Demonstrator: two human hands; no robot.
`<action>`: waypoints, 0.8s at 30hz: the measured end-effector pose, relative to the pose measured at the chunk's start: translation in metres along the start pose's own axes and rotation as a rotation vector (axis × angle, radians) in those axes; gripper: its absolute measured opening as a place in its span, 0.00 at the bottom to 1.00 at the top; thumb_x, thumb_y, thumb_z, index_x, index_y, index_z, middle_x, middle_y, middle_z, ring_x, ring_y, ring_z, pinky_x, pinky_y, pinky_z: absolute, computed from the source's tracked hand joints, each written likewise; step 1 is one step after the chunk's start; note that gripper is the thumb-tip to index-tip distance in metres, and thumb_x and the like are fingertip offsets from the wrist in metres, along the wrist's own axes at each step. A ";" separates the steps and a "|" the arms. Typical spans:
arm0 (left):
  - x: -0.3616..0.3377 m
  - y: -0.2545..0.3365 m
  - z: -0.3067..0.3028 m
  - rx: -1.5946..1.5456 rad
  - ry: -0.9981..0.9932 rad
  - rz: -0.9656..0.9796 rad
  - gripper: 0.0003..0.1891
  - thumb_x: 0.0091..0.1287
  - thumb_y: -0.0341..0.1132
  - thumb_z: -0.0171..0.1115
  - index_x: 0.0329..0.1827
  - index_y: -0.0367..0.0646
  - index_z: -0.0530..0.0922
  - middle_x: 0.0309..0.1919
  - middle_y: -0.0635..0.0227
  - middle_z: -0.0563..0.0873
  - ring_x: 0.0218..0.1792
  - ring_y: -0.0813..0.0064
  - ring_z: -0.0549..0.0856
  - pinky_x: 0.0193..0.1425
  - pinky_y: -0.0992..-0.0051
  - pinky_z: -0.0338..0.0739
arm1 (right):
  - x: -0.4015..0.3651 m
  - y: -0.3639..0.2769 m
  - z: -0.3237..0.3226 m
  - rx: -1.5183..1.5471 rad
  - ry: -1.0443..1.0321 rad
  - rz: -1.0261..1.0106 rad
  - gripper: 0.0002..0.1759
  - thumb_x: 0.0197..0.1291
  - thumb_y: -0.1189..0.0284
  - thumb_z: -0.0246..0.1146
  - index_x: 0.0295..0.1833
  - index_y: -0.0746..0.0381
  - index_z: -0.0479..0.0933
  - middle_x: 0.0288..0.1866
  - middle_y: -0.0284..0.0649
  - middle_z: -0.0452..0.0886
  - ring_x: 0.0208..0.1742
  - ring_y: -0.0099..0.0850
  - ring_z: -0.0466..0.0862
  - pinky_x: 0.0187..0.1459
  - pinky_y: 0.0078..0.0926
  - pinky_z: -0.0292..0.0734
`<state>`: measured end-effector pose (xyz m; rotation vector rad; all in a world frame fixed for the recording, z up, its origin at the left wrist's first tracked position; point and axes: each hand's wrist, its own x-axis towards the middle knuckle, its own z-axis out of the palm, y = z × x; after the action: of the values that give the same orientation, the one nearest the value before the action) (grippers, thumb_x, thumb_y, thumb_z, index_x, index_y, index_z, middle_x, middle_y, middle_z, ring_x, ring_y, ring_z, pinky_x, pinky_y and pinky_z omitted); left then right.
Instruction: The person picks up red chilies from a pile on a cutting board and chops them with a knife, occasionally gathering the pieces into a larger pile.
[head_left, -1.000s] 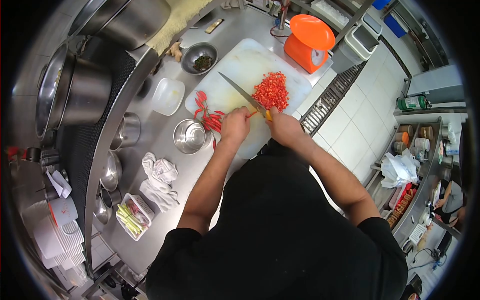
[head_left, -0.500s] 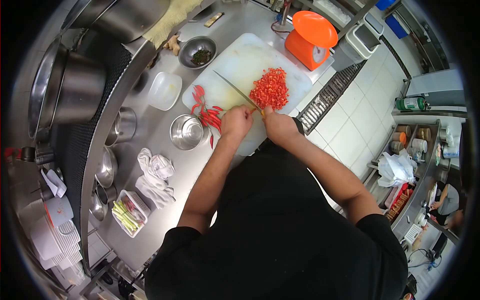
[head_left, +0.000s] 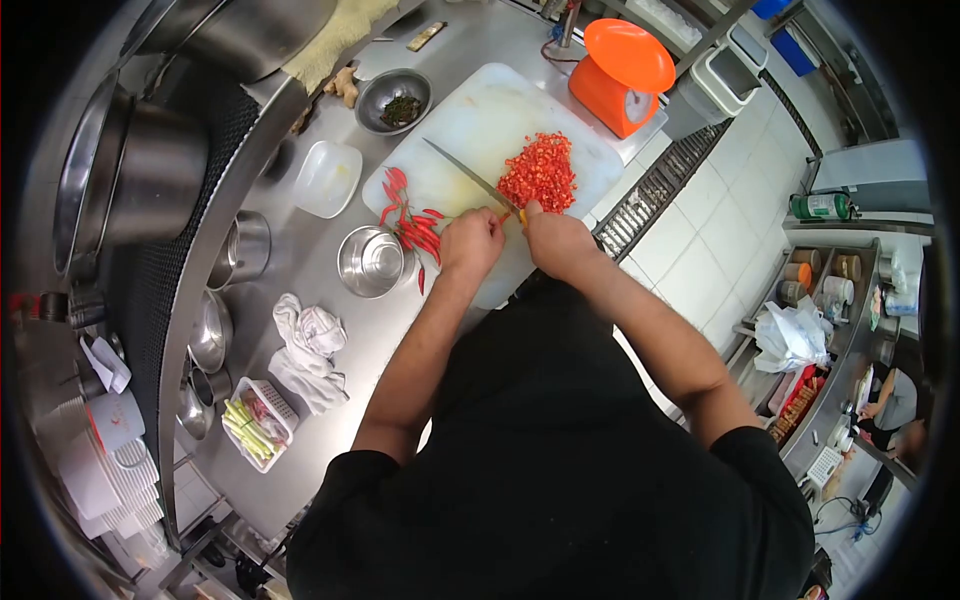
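right hand (head_left: 555, 240): fingers clenched on knife (head_left: 470, 180), blade across cutting board (head_left: 480, 110) | left hand (head_left: 472, 243): fingers curled shut beside blade, tips tucked clear | chopped chilli (head_left: 540, 172) heaped right, whole chillies (head_left: 410, 225) left, within reach

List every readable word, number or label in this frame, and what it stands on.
None is legible.
Marks on the scale dial: too small to read.
Red logo on the mug: blurred.
Label on the green bottle: blurred.

On the steel counter (head_left: 300, 250) lie a white cutting board (head_left: 470, 115), orange scale (head_left: 622, 75), steel bowl (head_left: 372, 262), plastic tub (head_left: 328, 178) and cloth (head_left: 310, 352).
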<state>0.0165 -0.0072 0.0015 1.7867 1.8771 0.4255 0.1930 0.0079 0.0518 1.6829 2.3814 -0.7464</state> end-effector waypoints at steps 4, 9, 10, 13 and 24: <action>0.003 0.001 -0.002 0.025 -0.002 0.006 0.07 0.63 0.35 0.69 0.40 0.45 0.90 0.33 0.58 0.92 0.37 0.55 0.92 0.46 0.57 0.86 | -0.010 -0.007 -0.012 -0.014 -0.013 -0.006 0.12 0.66 0.76 0.59 0.52 0.69 0.71 0.40 0.58 0.90 0.43 0.52 0.93 0.44 0.47 0.88; 0.004 0.000 0.001 0.005 0.013 0.004 0.07 0.63 0.36 0.69 0.40 0.45 0.90 0.33 0.58 0.92 0.37 0.54 0.92 0.46 0.56 0.86 | -0.001 -0.003 0.011 0.039 -0.001 0.030 0.12 0.66 0.77 0.59 0.53 0.69 0.71 0.41 0.59 0.90 0.43 0.52 0.93 0.45 0.47 0.88; 0.006 0.000 0.001 0.010 0.014 0.010 0.07 0.63 0.36 0.69 0.40 0.45 0.90 0.33 0.58 0.92 0.37 0.54 0.92 0.46 0.56 0.86 | 0.003 -0.003 0.007 0.032 -0.007 0.016 0.12 0.67 0.77 0.59 0.54 0.69 0.71 0.41 0.59 0.90 0.43 0.52 0.93 0.45 0.47 0.88; 0.005 0.000 0.000 0.016 -0.017 0.002 0.07 0.63 0.36 0.69 0.40 0.45 0.90 0.34 0.58 0.92 0.38 0.54 0.92 0.46 0.56 0.86 | -0.001 -0.004 -0.007 0.012 -0.032 0.002 0.13 0.70 0.73 0.59 0.54 0.69 0.70 0.41 0.59 0.89 0.43 0.53 0.93 0.46 0.48 0.87; 0.003 0.002 0.000 0.013 0.009 0.034 0.08 0.65 0.37 0.68 0.41 0.45 0.90 0.34 0.57 0.92 0.38 0.53 0.92 0.47 0.55 0.86 | 0.007 -0.004 0.004 0.011 -0.024 -0.009 0.13 0.67 0.76 0.58 0.55 0.69 0.71 0.41 0.58 0.90 0.44 0.52 0.93 0.46 0.48 0.88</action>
<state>0.0182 -0.0044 0.0027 1.8302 1.8614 0.4350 0.1859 0.0111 0.0475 1.6587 2.3748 -0.7781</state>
